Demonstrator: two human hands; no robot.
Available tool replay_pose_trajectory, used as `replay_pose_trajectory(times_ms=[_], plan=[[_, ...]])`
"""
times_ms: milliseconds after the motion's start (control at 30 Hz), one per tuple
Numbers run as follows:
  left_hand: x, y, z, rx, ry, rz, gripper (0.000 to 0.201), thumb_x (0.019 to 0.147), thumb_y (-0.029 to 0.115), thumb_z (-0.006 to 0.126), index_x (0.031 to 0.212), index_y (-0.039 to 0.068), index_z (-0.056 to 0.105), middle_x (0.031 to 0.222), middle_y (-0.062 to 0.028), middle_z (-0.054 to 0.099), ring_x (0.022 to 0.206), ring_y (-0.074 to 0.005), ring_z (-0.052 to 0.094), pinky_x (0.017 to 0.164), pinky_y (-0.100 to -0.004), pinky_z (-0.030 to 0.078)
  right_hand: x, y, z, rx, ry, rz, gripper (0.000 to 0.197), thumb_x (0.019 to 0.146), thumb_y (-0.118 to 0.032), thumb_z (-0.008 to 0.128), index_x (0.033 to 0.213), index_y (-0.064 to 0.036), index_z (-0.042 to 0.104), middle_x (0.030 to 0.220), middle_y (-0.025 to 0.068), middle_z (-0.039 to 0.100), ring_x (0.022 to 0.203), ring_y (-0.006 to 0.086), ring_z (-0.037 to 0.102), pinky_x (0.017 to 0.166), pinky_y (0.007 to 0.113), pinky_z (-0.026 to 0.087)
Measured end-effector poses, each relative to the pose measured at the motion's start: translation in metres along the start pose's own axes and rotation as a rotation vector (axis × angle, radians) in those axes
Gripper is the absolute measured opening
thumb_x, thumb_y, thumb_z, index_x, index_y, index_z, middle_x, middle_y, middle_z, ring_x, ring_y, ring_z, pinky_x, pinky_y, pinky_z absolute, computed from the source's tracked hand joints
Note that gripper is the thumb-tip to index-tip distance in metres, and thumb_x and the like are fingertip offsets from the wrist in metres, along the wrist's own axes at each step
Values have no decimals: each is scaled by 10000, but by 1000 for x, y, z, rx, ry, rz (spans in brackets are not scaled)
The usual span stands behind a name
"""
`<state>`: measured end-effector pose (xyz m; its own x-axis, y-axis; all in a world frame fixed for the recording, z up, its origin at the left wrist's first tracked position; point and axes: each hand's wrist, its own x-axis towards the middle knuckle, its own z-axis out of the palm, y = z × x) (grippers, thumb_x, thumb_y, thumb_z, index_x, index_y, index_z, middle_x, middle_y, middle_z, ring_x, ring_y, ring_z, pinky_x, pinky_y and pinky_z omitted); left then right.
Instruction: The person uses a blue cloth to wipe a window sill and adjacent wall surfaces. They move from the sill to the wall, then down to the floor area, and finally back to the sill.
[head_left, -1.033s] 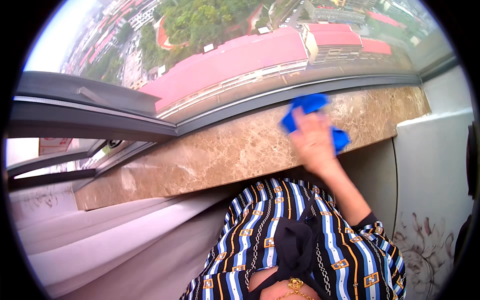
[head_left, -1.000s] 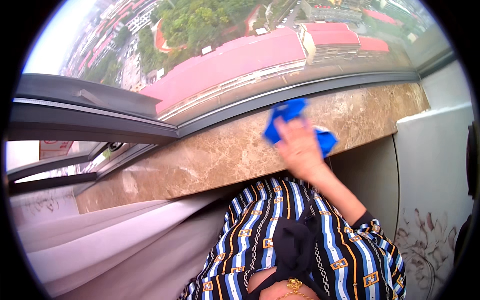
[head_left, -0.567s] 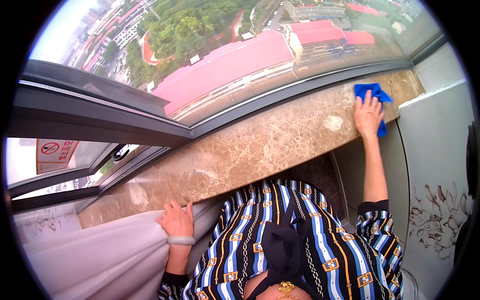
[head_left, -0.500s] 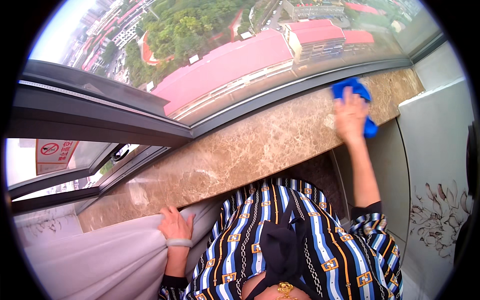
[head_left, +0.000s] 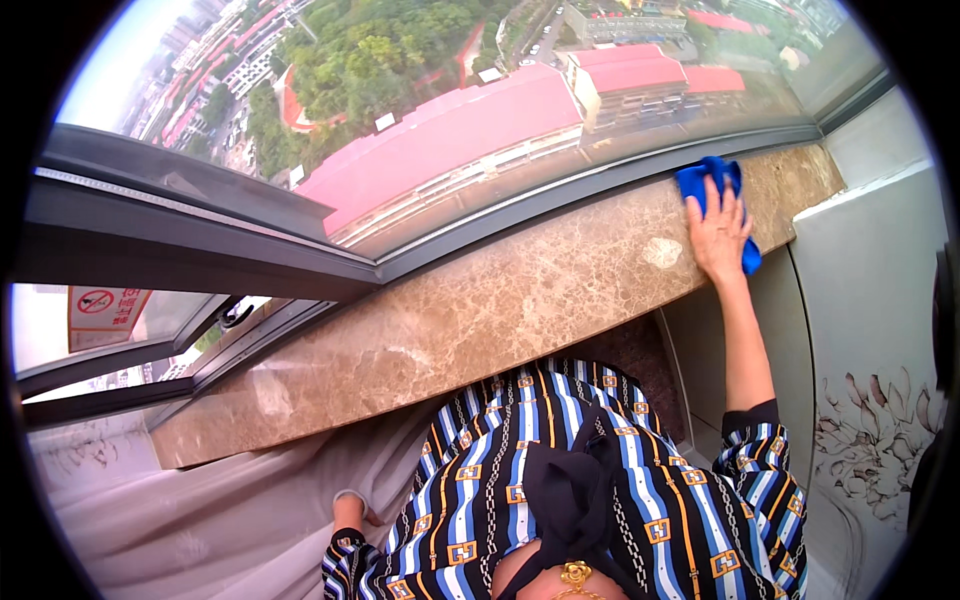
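Two hands were mine to watch, and only one showed clearly. My right hand point(head_left: 718, 232) lay flat with fingers spread on a blue cleaning cloth point(head_left: 712, 182), pressing it against the brown marble windowsill point(head_left: 480, 300) near that sill's far right end, just beside the dark window frame point(head_left: 600, 185). The cloth peeked out above my fingertips and again below my palm at the sill's front edge. A pale smudge point(head_left: 662, 252) sat on the stone just left of that hand.

My left hand point(head_left: 348, 510) was low in the view, mostly buried in the folds of the pale curtain point(head_left: 200, 520); I could not tell whether it gripped the fabric or merely rested against it.

My striped blue, white and black blouse point(head_left: 560, 480) filled the lower middle. To the right stood a white wall panel point(head_left: 880, 300) with a flower pattern. Beyond the glass lay red roofs point(head_left: 450, 140) and green trees point(head_left: 380, 60) far below.
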<state>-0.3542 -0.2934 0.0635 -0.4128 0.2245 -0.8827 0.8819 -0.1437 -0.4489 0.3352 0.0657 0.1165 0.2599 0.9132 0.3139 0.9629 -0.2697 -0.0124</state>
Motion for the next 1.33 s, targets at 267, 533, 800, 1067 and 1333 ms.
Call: replay_pose_trajectory(times_ms=[267, 533, 800, 1067, 1333], plan=[[-10, 21, 22, -100, -58, 85, 574, 792, 426, 722, 1195, 42, 586, 1203, -209, 640, 1011, -357, 680, 848, -409, 565, -81, -146, -60, 425, -148, -560, 488, 947, -325, 515, 1342, -38, 499, 1352, 183, 490, 1228, 369, 455, 1127, 589, 238], [-8, 54, 8, -206, 6, 152, 519, 800, 381, 712, 1182, 48, 601, 1163, -203, 657, 993, -358, 683, 841, -414, 565, -64, -143, -50, 469, -65, -472, 441, 960, -307, 481, 1283, -9, 517, 1408, 195, 456, 1454, 377, 249, 1176, 527, 203], [-13, 81, -13, -250, 54, 217, 465, 808, 336, 702, 1168, 54, 616, 1122, -197, 674, 974, -359, 686, 834, -418, 565, -17, -142, -22, 131, 1, -257, 464, 972, -217, 451, 1330, 76, 433, 1301, 278, 471, 1232, 419, 441, 1104, 523, 295], [-48, 102, -71, -226, 185, 435, 414, 816, 291, 692, 1155, 60, 631, 1082, -191, 692, 956, -360, 688, 827, -422, 564, -109, -221, -80, 773, -175, -1083, 266, 875, -246, 615, 1116, -134, 611, 1210, 94, 581, 1360, 258, 430, 1120, 572, 248], [-201, 90, -244, -785, 1293, 715, 454, 857, 156, 681, 1298, 110, 580, 1140, -173, 633, 1014, -317, 620, 834, -356, 514, -42, -137, -45, 383, 113, -488, 438, 899, -248, 628, 1303, -110, 531, 1296, 167, 517, 1183, 377, 461, 1015, 499, 350]])
